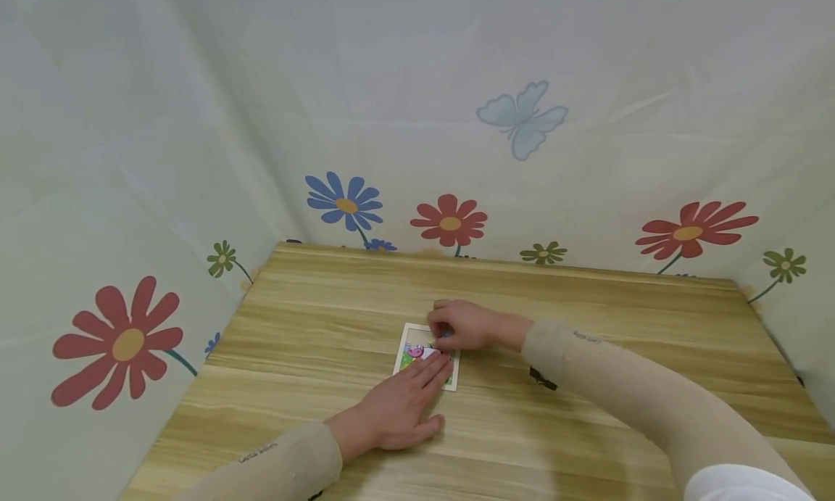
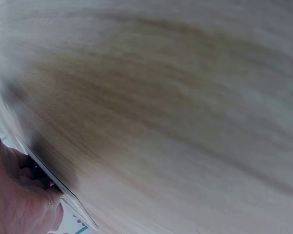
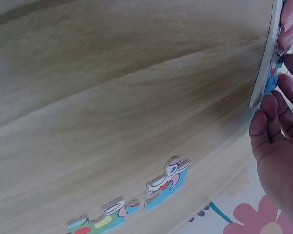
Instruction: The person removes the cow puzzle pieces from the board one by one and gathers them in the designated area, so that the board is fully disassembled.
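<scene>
A white-bordered jigsaw puzzle tray [image 1: 418,336] lies on the wooden table, its lower part showing a pink cartoon figure on green and blue. My left hand [image 1: 404,403] rests on the tray's lower part with fingers extended across the picture. At the upper right of the tray, my right hand [image 1: 463,325] has its thumb and fingertips bent together around a small blue puzzle piece [image 3: 272,80]. Fingers partly cover that piece. In the left wrist view, the left hand [image 2: 22,195] lies over the tray edge.
Loose puzzle pieces lie on the table in the right wrist view: one with a cartoon face [image 3: 168,184] and others with coloured spots [image 3: 100,222]. Behind the wooden table [image 1: 313,291] hangs a pale cloth [image 1: 391,88] printed with flowers and a butterfly.
</scene>
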Available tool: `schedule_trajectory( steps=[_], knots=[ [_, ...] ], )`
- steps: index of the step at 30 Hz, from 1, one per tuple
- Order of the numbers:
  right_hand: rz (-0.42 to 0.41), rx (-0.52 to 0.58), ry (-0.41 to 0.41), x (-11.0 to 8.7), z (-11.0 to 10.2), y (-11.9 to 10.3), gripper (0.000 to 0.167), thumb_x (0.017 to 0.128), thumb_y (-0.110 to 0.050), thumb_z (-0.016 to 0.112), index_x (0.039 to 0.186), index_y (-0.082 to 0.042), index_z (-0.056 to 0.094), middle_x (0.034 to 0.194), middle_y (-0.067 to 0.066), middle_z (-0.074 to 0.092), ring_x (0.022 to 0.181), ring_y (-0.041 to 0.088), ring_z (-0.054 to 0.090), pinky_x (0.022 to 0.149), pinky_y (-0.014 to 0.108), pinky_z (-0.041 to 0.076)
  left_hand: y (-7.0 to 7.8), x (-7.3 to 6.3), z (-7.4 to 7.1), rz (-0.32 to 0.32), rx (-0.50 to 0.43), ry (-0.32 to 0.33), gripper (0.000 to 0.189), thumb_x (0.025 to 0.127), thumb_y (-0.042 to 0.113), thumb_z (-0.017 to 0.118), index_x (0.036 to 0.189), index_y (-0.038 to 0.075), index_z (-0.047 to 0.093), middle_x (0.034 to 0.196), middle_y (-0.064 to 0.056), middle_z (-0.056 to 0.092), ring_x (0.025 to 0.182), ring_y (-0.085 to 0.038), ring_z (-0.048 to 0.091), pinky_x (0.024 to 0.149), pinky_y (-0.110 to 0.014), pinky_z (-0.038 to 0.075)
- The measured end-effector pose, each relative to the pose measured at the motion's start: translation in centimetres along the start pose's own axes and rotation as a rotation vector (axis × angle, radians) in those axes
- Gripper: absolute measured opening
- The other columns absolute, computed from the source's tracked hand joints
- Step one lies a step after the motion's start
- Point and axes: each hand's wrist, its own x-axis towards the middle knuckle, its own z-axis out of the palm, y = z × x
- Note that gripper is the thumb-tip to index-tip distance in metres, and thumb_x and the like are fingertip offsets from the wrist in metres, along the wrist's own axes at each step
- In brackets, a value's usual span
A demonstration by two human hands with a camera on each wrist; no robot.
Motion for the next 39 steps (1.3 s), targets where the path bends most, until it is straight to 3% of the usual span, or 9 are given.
schedule_trajectory(
  steps=[15, 23, 32, 39],
  knots=[
    [0.049, -0.017, 0.046, 0.0, 0.2, -0.5, 0.009, 0.078, -0.024, 0.065, 0.079, -0.019, 0.057, 0.079, -0.007, 0.048, 0.071, 0.008, 0.046, 0.064, 0.023, 0.043, 0.1, 0.2, 0.0, 0.005, -0.005, 0.012, 0.074, 0.097, 0.049, 0.031, 0.15, -0.001, 0.017, 0.155, -0.017, 0.015, 0.143, -0.026, 0.008, 0.113, -0.04, 0.019],
    [0.057, -0.03, 0.032, -0.2, -0.1, -0.6, 0.009, 0.079, -0.025, 0.064, 0.078, -0.02, 0.056, 0.078, -0.005, 0.052, 0.072, 0.008, 0.047, 0.065, 0.024, 0.042, 0.2, 0.3, -0.4, 0.002, -0.029, -0.01, 0.074, 0.097, 0.049, 0.031, 0.15, -0.001, 0.016, 0.155, -0.018, 0.013, 0.143, -0.027, 0.008, 0.113, -0.041, 0.018],
    [0.07, 0.075, 0.04, -1.1, -0.7, -0.5, 0.006, 0.085, -0.021, 0.067, 0.086, -0.017, 0.062, 0.083, 0.0, 0.06, 0.073, 0.011, 0.052, 0.065, 0.024, 0.046, 0.2, 0.1, -0.3, -0.011, -0.048, 0.022, 0.075, 0.096, 0.048, 0.036, 0.149, -0.001, 0.018, 0.155, -0.018, 0.014, 0.142, -0.029, 0.014, 0.112, -0.042, 0.022],
    [0.054, 0.18, 0.016, -1.5, -1.5, -0.4, 0.004, 0.088, -0.013, 0.066, 0.091, -0.016, 0.065, 0.084, -0.006, 0.062, 0.075, 0.008, 0.055, 0.069, 0.023, 0.049, 0.1, 0.0, -0.3, -0.003, -0.06, 0.02, 0.074, 0.096, 0.047, 0.037, 0.149, -0.002, 0.019, 0.155, -0.018, 0.015, 0.142, -0.029, 0.014, 0.112, -0.042, 0.022]
  ],
)
